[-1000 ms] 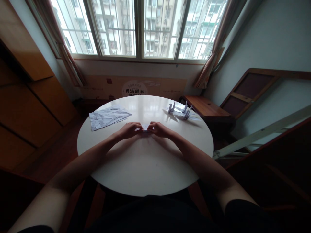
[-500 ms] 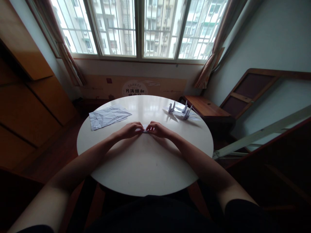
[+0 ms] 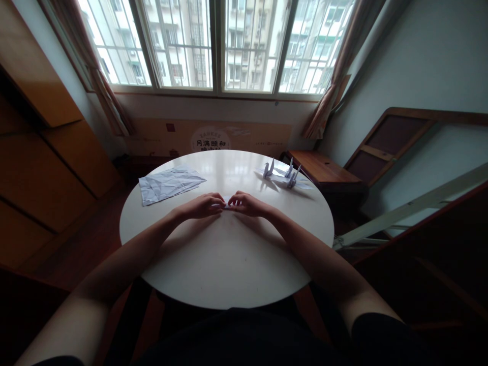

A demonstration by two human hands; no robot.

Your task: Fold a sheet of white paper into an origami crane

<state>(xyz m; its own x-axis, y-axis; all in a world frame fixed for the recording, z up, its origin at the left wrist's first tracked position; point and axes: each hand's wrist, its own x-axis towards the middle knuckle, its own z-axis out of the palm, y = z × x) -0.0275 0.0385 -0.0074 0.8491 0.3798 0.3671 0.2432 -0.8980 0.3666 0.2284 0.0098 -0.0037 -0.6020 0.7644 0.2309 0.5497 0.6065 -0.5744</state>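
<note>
A small piece of folded paper (image 3: 226, 200) lies at the middle of the round white table (image 3: 232, 259), mostly covered by my fingers. My left hand (image 3: 208, 204) pinches its left side, fingers curled. On the right side, my right hand (image 3: 244, 202) grips the same paper, with the fingertips close to those of the left. The paper's exact shape is hidden. Toward the back right of the table stand several folded paper cranes (image 3: 269, 169). A stack of creased paper sheets (image 3: 171, 184) rests at the back left.
Behind the table is a barred window (image 3: 217, 46) with curtains (image 3: 110, 101). A wooden bench (image 3: 324, 168) stands beyond the table's right edge. Wooden cabinets (image 3: 57, 173) line the left, and a pale metal rail (image 3: 412, 206) slants at the right.
Both hands stay on the folded paper with only slight finger shifts. The left wrist has moved a little to the left, and the whole view has shifted very slightly.
</note>
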